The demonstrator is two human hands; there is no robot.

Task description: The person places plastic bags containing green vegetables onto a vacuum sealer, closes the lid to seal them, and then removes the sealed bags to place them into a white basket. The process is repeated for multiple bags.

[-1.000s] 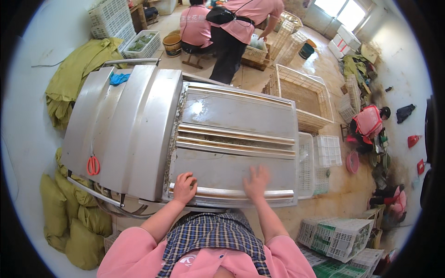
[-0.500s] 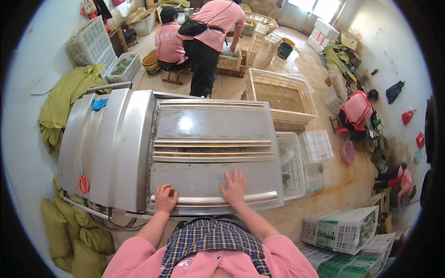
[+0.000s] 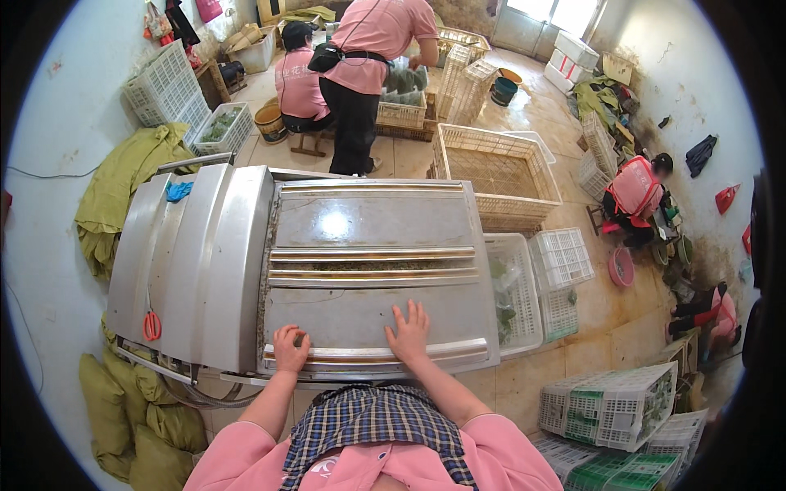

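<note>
A stainless steel machine fills the middle, with a flat top (image 3: pixel 372 214) crossed by metal rails and a stepped housing (image 3: pixel 239 270) on its left. My left hand (image 3: pixel 291 350) rests at the near rail, fingers loosely bent and apart, holding nothing. My right hand (image 3: pixel 407 335) lies on the flat plate just above that rail, fingers spread, also empty. Orange-handled scissors (image 3: pixel 152 326) and a blue cloth or glove (image 3: pixel 178 191) are on the housing. Green bits lie in the slot between the middle rails.
Two co-workers (image 3: pixel 356 106) work beyond the machine among crates; others (image 3: pixel 634 196) bend along the right wall. An empty crate (image 3: pixel 495 168) and white crate (image 3: pixel 514 319) sit beside the machine. Green sacks (image 3: pixel 123 417) lie at left, stacked crates (image 3: pixel 606 405) at near right.
The view has shifted, putting the machine lower and further left. My right hand now shows spread, sharper fingers on the plate. The standing co-worker's arm has shifted above the crate of bags.
</note>
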